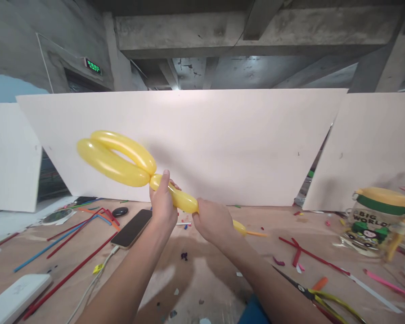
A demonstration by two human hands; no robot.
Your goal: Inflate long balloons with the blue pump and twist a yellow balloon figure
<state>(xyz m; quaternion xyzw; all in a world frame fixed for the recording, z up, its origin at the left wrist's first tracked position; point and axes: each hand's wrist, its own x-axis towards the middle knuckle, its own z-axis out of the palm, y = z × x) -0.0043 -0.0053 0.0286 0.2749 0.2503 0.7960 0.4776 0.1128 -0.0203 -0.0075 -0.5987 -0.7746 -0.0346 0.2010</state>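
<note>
A long yellow modelling balloon (113, 167) is held above the table, its far left part twisted into a big loop. Just right of the twist, my left hand (164, 202) wraps round the balloon, thumb up along it. My right hand (214, 220) closes round the same balloon further right, where it narrows. Past that hand a short inflated piece and a thin uninflated tail stick out to the right. The fingers' undersides are hidden.
A phone (132, 228) on a white cable and a white power bank (18, 297) lie left among uninflated balloons (70, 274). At right are yellow-handled scissors (310, 293) and a lidded jar (374, 225). White boards (239, 144) stand behind the table.
</note>
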